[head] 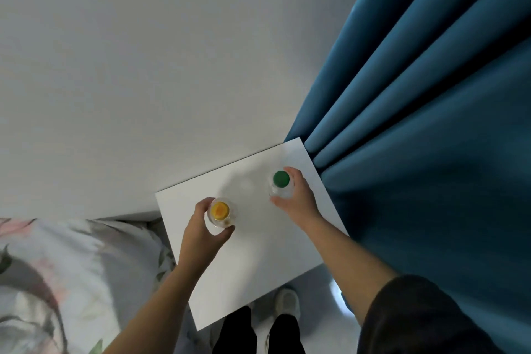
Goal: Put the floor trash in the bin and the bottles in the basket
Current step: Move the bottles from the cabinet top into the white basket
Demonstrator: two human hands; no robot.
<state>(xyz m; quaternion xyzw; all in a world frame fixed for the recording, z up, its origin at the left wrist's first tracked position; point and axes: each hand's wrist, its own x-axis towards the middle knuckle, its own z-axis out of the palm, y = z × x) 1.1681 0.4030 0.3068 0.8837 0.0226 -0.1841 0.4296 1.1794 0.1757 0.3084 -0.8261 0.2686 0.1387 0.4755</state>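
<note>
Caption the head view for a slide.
Left hand grips orange-capped bottle, right hand green-capped bottle, both on a white table.

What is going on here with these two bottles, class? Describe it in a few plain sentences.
A person stands at a white table, seen from above. The left grip holds the yellow-capped bottle, and the right grip holds the green-capped bottle. Both bottles are upright; whether they rest on the table cannot be told. No basket or bin is in view.

L hand (pixel 204 231) grips yellow-cap bottle (pixel 220 211); R hand (pixel 296 195) grips green-cap bottle (pixel 281 184).
</note>
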